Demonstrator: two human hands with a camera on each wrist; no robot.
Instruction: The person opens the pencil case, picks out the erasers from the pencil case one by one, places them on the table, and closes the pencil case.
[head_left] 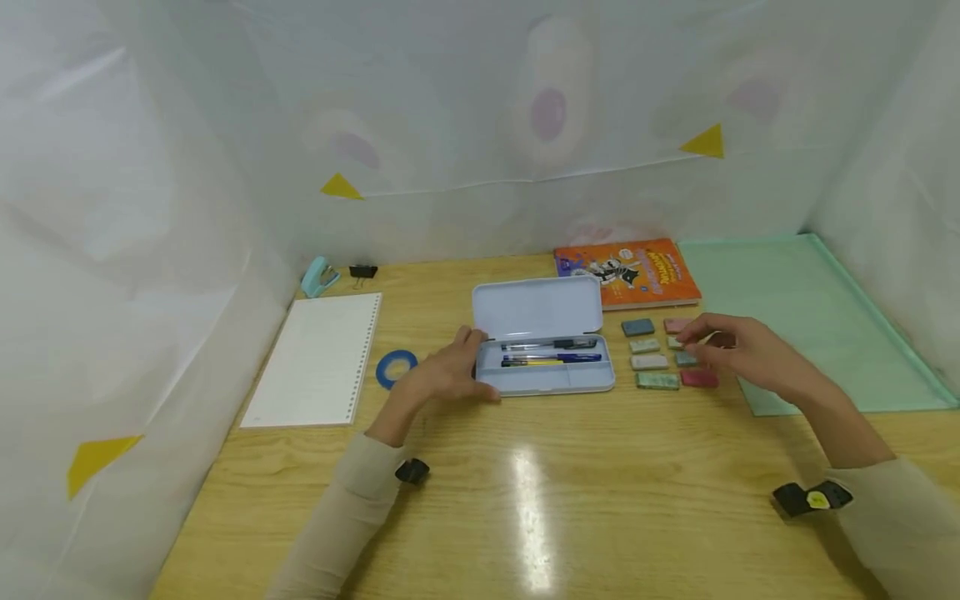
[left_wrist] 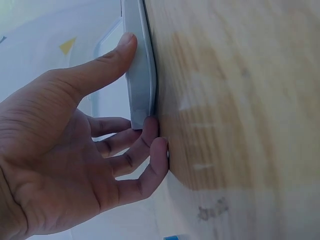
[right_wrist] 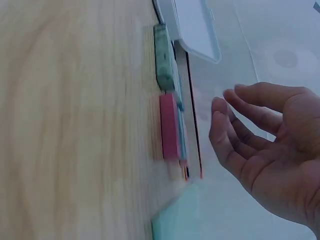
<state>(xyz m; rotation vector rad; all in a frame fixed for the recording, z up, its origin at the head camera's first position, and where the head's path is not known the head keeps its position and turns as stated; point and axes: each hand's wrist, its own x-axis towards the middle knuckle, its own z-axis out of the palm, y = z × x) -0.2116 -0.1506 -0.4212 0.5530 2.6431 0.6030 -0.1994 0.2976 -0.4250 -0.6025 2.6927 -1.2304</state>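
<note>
An open pale-blue pencil case (head_left: 525,382) lies on the table with its lid (head_left: 537,307) tipped back. Several pens (head_left: 551,358) lie in its rear compartment. My left hand (head_left: 448,371) holds the case by its left end, the thumb (left_wrist: 112,62) on the front wall and the other fingers curled at the end. To the right of the case, small eraser-like blocks lie in two columns, among them a green one (head_left: 657,381) and a red one (right_wrist: 170,125). Above the right column hovers my right hand (head_left: 750,354), fingers loosely bent, nothing between them in the right wrist view.
An orange book (head_left: 652,271) lies behind the blocks, a green translucent mat (head_left: 832,325) at the right. On the left are a blue tape roll (head_left: 384,367), a spiral notebook (head_left: 315,362), a light-blue stapler (head_left: 317,277) and a black binder clip (head_left: 363,271). White sheeting (head_left: 465,108) surrounds the table.
</note>
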